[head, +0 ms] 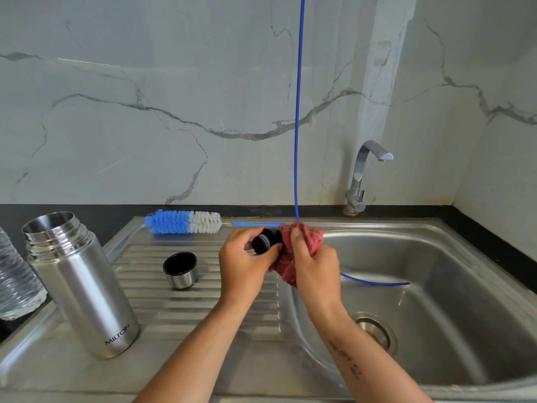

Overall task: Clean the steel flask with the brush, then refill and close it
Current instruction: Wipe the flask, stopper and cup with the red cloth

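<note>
Over the sink's drainboard [203, 309], the left hand [247, 263] pinches a black stopper [266, 241] while the right hand [315, 266] grips a red cloth [302, 237] against it, seemingly wiping it dry. The flask [82, 286] stands open at left, apparently awaiting refilling. Its cup [180, 269] sits mouth-up nearby, and the brush [183, 221] lies along the sink's back edge, seemingly set aside.

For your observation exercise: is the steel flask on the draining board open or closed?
Open. The tall steel flask stands upright with its threaded mouth uncovered; its small steel cup lid sits apart on the ribbed draining board.
</note>
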`<state>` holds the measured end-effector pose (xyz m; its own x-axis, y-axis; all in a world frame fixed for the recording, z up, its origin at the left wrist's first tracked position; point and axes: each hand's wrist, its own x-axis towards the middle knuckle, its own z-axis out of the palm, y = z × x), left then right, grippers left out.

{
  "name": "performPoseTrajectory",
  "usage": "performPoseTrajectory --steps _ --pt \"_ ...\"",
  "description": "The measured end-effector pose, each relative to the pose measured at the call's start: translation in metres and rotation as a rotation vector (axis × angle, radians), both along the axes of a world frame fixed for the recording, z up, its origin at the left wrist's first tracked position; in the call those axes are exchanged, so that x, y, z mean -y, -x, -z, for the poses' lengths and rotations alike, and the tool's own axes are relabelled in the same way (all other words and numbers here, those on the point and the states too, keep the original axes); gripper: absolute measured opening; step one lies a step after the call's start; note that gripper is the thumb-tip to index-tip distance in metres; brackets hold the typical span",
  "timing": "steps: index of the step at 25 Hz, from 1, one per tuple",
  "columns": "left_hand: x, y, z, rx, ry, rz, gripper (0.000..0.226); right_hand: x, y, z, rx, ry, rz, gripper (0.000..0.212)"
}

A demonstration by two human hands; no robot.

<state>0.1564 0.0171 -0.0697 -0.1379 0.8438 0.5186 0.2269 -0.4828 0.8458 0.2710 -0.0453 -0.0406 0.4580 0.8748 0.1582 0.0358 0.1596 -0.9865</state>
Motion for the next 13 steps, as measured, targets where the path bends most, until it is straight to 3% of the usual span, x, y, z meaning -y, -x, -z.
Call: performPoseTrajectory --steps 4,6,9,13 --pt "0.012 -0.005 -0.01 0.015 0.052 0.109 0.03 0.0 0.004 0.009 0.335 -0.234 -0.053 0.02" --pt "0.024 -0.012 -0.012 -0.025 -0.008 0.157 0.027 -0.005 -0.008 0.009 0.269 -0.218 -0.042 0.021" --pt "0.03 -0.015 -0.009 -0.073 -0.111 0.199 0.041 -0.01 -0.017 0.007 0.036 -0.017 -0.02 0.033" --pt "0.013 -0.007 -0.005 -0.071 -0.126 0.104 0.036 -0.004 -0.002 0.004 0.136 0.038 0.091 0.051"
